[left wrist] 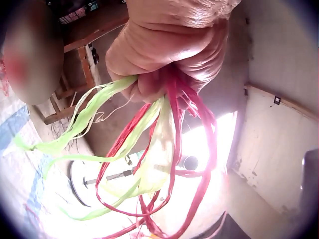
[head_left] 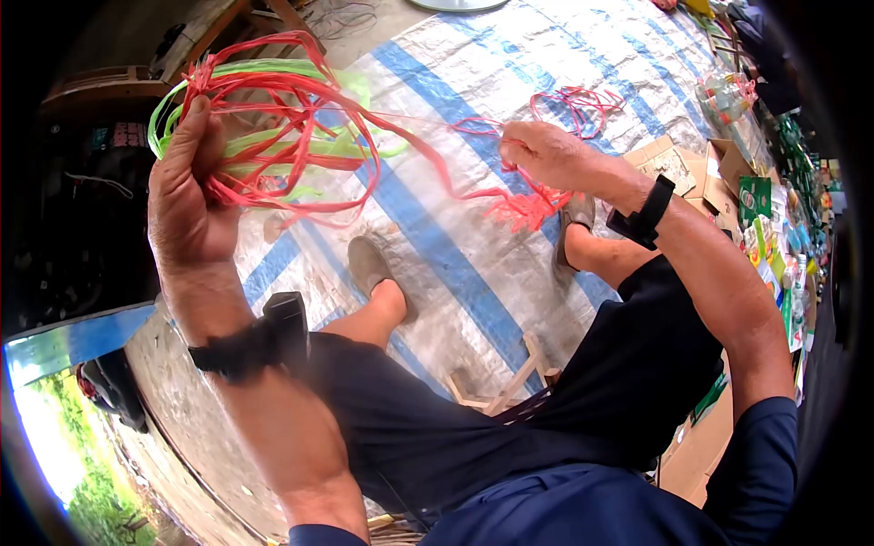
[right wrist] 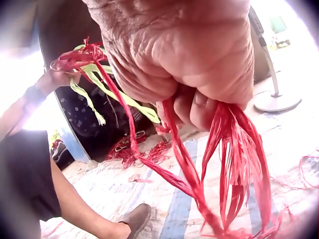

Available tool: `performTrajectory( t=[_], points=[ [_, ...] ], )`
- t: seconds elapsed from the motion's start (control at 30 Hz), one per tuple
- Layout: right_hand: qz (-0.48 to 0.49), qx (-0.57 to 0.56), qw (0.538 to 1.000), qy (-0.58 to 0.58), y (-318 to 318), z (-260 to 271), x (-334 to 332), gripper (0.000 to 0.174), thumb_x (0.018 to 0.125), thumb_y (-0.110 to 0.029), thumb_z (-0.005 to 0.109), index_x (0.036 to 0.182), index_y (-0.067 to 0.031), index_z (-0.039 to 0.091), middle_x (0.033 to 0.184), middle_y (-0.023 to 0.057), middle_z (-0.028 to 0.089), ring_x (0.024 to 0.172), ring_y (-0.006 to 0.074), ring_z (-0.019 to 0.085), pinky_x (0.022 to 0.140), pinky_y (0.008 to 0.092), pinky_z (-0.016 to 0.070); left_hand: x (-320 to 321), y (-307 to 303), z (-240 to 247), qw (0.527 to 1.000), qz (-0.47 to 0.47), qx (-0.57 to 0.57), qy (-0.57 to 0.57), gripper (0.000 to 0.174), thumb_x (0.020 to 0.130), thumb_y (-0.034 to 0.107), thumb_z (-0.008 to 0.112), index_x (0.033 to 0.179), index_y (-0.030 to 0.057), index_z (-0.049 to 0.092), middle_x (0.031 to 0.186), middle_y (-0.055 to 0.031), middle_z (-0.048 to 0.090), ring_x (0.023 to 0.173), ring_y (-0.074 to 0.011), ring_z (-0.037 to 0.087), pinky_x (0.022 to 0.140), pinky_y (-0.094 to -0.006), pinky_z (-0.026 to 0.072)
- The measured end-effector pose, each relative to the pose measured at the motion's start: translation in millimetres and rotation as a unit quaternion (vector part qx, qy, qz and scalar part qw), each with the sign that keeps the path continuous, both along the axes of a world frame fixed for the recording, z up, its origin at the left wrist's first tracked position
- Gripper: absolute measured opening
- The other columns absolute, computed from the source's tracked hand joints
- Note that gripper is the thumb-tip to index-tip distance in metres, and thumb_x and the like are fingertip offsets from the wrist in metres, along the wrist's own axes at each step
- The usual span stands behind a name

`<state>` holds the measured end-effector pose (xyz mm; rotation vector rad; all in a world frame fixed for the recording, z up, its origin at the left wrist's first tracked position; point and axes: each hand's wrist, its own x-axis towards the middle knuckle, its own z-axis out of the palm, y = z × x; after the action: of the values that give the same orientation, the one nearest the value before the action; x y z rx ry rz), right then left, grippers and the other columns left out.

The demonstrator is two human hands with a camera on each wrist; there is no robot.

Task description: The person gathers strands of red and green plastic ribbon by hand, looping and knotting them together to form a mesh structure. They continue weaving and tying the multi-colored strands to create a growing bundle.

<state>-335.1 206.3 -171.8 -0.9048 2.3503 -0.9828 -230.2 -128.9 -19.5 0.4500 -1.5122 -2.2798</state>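
My left hand, raised at the left of the head view, grips a looped bundle of red raffia string and light green raffia string. In the left wrist view the strands hang in loops out of the curled fingers. My right hand holds red raffia string too, fingers curled round it. Below that hand a frayed red tuft dangles in the right wrist view. One red strand runs slack from the left bundle across toward the right hand.
A white and blue striped tarp covers the floor under my feet. Loose pinkish string lies on it beyond the right hand. Cardboard boxes and packets stand at the right. A small wooden frame sits between my legs.
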Motion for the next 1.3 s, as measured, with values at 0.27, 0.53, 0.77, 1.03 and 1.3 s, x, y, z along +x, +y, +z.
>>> performTrajectory(
  t=[0.27, 0.53, 0.77, 1.03, 1.3],
  points=[
    [-0.084, 0.092, 0.989, 0.076, 32.2, -31.2, -9.1, 0.027, 0.098, -0.023, 0.056, 0.093, 0.0036, 0.058, 0.074, 0.0230, 0.060, 0.068, 0.0357, 0.061, 0.062, 0.0436, 0.0449, 13.6, -48.6, 0.8, 0.989, -0.007, 0.135, 0.057, 0.011, 0.095, 0.010, 0.065, 0.086, 0.0054, 0.064, 0.066, 0.0035, 0.053, 0.062, -0.0081, 0.050, 0.071, -0.0276, 0.0490],
    [-0.097, 0.135, 0.981, 0.099, 41.0, -47.3, -15.2, 0.029, 0.096, -0.021, 0.054, 0.085, 0.0059, 0.059, 0.080, 0.0287, 0.062, 0.078, 0.0451, 0.062, 0.067, 0.0508, 0.0462, 22.3, -62.1, -6.9, 0.992, -0.023, 0.106, 0.067, 0.007, 0.093, 0.008, 0.064, 0.087, 0.0052, 0.065, 0.066, 0.0041, 0.051, 0.063, -0.0082, 0.050, 0.072, -0.0282, 0.0477],
    [-0.070, 0.212, 0.967, 0.125, 119.8, -74.7, -39.3, 0.029, 0.091, -0.017, 0.053, 0.075, 0.0056, 0.061, 0.078, 0.0306, 0.062, 0.080, 0.0467, 0.063, 0.069, 0.0521, 0.0481, 49.0, -130.6, -15.8, 0.987, -0.024, 0.060, 0.148, 0.012, 0.099, 0.011, 0.053, 0.100, 0.0023, 0.062, 0.068, -0.0017, 0.055, 0.051, -0.0091, 0.045, 0.046, -0.0232, 0.0379],
    [-0.137, 0.188, 0.972, -0.013, 112.7, -20.7, -50.7, 0.043, 0.082, -0.027, 0.070, 0.110, 0.0037, 0.057, 0.098, 0.0209, 0.060, 0.092, 0.0329, 0.062, 0.074, 0.0402, 0.0479, 25.3, -72.5, 0.4, 0.992, 0.011, 0.065, 0.112, 0.009, 0.095, 0.009, 0.066, 0.098, 0.0015, 0.068, 0.076, 0.0002, 0.064, 0.064, -0.0068, 0.056, 0.070, -0.0213, 0.0523],
    [-0.011, 0.090, 0.992, 0.084, 2.4, 3.7, -11.1, 0.071, 0.074, -0.020, 0.077, 0.136, -0.0006, 0.047, 0.130, 0.0215, 0.052, 0.123, 0.0385, 0.052, 0.101, 0.0429, 0.0430, 18.3, -38.6, 4.4, 0.985, -0.096, 0.074, 0.120, 0.021, 0.096, 0.006, 0.063, 0.115, -0.0031, 0.066, 0.097, -0.0114, 0.072, 0.087, -0.0119, 0.069, 0.081, -0.0228, 0.0576]
  ],
)
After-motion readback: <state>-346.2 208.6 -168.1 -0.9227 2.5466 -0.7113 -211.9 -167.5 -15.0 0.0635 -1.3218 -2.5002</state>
